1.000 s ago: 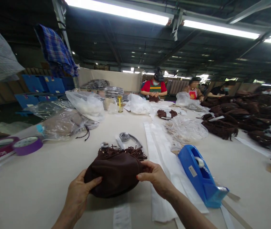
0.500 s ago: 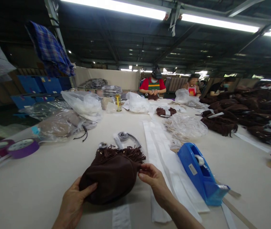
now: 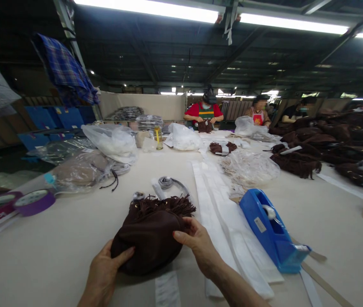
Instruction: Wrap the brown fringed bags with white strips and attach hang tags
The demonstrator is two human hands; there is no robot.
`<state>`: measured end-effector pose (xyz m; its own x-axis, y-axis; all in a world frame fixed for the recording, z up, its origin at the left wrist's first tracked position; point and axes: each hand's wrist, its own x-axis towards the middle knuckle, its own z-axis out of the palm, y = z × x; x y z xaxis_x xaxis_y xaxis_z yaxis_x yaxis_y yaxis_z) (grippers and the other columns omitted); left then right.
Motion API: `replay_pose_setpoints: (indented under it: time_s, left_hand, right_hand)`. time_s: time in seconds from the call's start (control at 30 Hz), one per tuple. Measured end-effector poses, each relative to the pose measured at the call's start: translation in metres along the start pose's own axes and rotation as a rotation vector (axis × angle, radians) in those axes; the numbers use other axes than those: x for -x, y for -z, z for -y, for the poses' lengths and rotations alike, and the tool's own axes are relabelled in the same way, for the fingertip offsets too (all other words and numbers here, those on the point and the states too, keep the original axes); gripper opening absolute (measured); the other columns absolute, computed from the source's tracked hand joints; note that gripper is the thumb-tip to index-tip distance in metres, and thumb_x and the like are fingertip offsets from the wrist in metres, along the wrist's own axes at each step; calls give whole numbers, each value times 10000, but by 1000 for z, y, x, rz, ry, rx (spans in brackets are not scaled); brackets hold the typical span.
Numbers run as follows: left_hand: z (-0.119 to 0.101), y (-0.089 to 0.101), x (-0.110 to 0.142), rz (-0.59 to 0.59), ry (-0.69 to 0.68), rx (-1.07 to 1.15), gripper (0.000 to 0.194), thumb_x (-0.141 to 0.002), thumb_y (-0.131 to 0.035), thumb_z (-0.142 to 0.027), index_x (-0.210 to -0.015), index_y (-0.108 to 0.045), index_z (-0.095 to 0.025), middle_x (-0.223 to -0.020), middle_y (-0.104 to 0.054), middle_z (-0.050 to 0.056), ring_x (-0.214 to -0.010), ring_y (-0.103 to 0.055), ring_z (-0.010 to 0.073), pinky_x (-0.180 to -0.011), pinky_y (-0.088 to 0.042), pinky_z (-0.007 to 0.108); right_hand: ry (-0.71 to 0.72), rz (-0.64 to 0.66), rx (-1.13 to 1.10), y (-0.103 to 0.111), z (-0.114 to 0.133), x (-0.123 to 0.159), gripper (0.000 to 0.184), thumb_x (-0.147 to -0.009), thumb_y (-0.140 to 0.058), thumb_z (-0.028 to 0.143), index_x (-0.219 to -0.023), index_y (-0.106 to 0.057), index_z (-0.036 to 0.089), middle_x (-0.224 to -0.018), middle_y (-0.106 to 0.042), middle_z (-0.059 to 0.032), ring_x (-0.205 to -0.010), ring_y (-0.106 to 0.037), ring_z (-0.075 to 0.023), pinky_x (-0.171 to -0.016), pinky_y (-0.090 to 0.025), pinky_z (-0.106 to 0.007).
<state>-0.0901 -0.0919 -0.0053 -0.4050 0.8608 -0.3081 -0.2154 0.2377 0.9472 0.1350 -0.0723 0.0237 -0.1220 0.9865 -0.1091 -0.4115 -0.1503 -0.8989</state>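
Note:
A dark brown fringed bag [image 3: 151,238] rests on the pale table in front of me, its fringe and small metal eyelets toward the far side. My left hand [image 3: 106,266] grips its lower left corner, thumb on top and fingers underneath. At the right edge my right hand [image 3: 197,243] has closed on the bag's side, thumb on the upper face and fingers behind. A wrapped grey strap coil [image 3: 166,182] lies just beyond the fringe. Partly under the bag, a whitish strip [image 3: 167,290] sticks out toward me.
Right of the bag are long white plastic sleeves [image 3: 222,226] and a blue tape dispenser [image 3: 271,232]. Purple tape [image 3: 34,202] and plastic-wrapped goods [image 3: 82,170] lie left. Brown bags [image 3: 315,136] are heaped at right. A co-worker [image 3: 204,113] handles a brown piece across the table.
My right hand has moved slightly left, its thumb now further onto the bag. My left hand has shifted a little right with its corner. The co-worker opposite has spread their hands and raised the brown piece.

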Motion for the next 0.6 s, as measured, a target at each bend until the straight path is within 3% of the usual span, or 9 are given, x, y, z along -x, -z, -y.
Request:
replay_pose_setpoints:
  time_s: [0.17,0.3,0.47,0.6]
  left_hand:
    - [-1,-4,0,51,-45,25,597,-405,-827,-224,-954,-598,-179,-851,-705,5,-788,-640,185,-704,-512,241]
    - [-16,-10,7,24,-79,74,577,-368,-822,-204,-906,-617,-155,-788,-703,8,-726,-633,185,-676,-511,258]
    - [-29,-17,13,-14,-141,106,482,-337,-810,-209,-768,-601,-161,-654,-661,-42,-599,-576,133,-577,-480,216]
    - [-9,-16,10,-77,-68,52,433,-354,-786,-220,-723,-567,-165,-557,-599,-59,-523,-540,130,-493,-444,219]
  right_hand:
    - [-73,72,-138,5,-7,-9,379,-473,-818,237,-796,-628,173,-781,-664,-4,-731,-581,-155,-703,-410,-279]
    - [-177,102,-188,8,-4,-11,388,-398,-833,189,-709,-602,161,-697,-651,4,-634,-567,-134,-628,-387,-258]
    - [-87,-30,-35,5,4,-13,329,-419,-771,182,-623,-512,180,-596,-574,42,-570,-489,-118,-559,-340,-237]
    - [33,-188,221,11,-11,-16,365,-424,-707,189,-514,-354,211,-476,-400,81,-490,-329,-91,-475,-252,-229]
